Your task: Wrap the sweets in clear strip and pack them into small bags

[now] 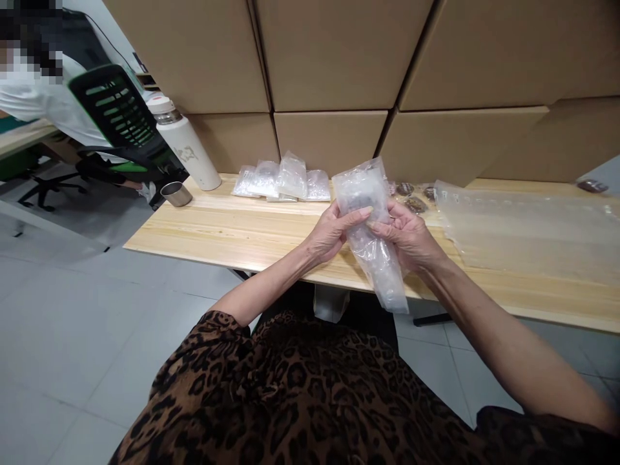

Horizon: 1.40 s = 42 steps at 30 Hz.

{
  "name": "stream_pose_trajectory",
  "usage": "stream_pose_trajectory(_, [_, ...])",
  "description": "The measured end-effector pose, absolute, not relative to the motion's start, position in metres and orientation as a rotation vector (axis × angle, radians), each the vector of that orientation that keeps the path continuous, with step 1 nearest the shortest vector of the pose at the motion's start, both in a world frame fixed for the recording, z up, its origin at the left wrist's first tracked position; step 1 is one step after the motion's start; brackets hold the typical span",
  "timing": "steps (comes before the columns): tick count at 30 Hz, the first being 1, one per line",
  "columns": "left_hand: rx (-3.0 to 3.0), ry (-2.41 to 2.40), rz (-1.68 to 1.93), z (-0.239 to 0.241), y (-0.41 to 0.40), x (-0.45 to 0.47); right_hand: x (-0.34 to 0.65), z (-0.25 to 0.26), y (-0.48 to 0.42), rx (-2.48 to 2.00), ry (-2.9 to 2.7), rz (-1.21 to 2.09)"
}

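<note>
Between both hands, above the front edge of the table, is a clear bubble-wrap bag (382, 258) with its lower end hanging past the edge. My left hand (334, 230) grips its left side, thumb lying across the plastic. On the right side my right hand (407, 234) pinches it, thumb pressed near the other thumb. Something darker shows faintly inside the upper part, but I cannot make out what. Just behind my right hand lie several small dark round items (414, 204) in clear wrapping. To the left sit several wrapped clear packets (293, 177) in a row.
Flat plastic sheeting (527, 226) covers the right of the wooden table (232, 236). A white bottle (191, 152) and a metal cup (175, 194) stand at the left end. Cardboard boxes (334, 51) wall off the back. A person (62, 97) sits beyond a chair (121, 113).
</note>
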State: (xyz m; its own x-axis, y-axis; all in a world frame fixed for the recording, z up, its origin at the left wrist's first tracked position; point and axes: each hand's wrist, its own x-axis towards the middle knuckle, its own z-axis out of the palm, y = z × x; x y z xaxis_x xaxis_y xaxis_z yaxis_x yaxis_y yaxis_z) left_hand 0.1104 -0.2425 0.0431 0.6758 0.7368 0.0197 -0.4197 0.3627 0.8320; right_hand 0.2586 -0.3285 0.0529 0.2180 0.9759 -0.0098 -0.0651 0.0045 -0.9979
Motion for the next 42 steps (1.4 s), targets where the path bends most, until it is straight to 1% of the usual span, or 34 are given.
stream_pose_trajectory(5, [0.94,0.488,0.807,0.04,-0.242,0.113,0.26,0.051,-0.33,-1.352,-0.909,1.014])
stream_pose_trajectory(7, [0.941,0.527,0.866,0.042,-0.241,0.112,0.258,0.051,-0.334,-1.376,-0.907,1.046])
stream_pose_trajectory(10, [0.971,0.548,0.982,0.05,-0.234,0.109,0.26,0.05,-0.344,-1.385,-0.971,1.165])
stream_pose_trajectory(14, [0.981,0.556,1.126,0.059,-0.216,0.099,0.275,0.043,-0.357,-1.447,-1.104,1.111])
stream_pose_trajectory(16, [1.003,0.536,1.173,0.061,-0.208,0.095,0.283,0.038,-0.364,-1.532,-1.183,0.975])
stream_pose_trajectory(19, [1.074,0.446,1.244,0.059,-0.205,0.09,0.284,0.035,-0.377,-1.651,-1.175,0.454])
stream_pose_trajectory(20, [1.107,0.406,1.271,0.058,-0.206,0.09,0.28,0.035,-0.381,-1.639,-1.134,0.329])
stream_pose_trajectory(21, [1.144,0.362,1.297,0.057,-0.209,0.089,0.274,0.036,-0.386,-1.604,-1.097,0.321])
stream_pose_trajectory(22, [1.186,0.324,1.316,0.056,-0.212,0.089,0.268,0.038,-0.389,-1.55,-1.071,0.438])
stream_pose_trajectory(25, [1.344,0.269,1.296,0.051,-0.228,0.088,0.246,0.043,-0.39,-1.293,-0.952,1.104])
stream_pose_trajectory(26, [1.405,0.264,1.259,0.049,-0.234,0.087,0.24,0.045,-0.387,-1.203,-0.881,1.271])
stream_pose_trajectory(28, [1.505,0.241,1.152,0.045,-0.245,0.084,0.232,0.045,-0.378,-1.054,-0.753,1.431])
stream_pose_trajectory(30, [1.559,0.192,1.009,0.043,-0.254,0.081,0.229,0.044,-0.367,-0.943,-0.67,1.435])
stream_pose_trajectory(33, [1.586,0.192,0.864,0.039,-0.261,0.076,0.225,0.035,-0.352,-0.885,-0.586,1.289])
stream_pose_trajectory(39, [1.697,0.452,0.946,0.036,-0.253,0.072,0.212,0.012,-0.332,-0.911,-0.553,1.013])
stream_pose_trajectory(42, [1.812,0.604,1.064,0.034,-0.247,0.072,0.209,0.01,-0.33,-0.889,-0.594,0.937])
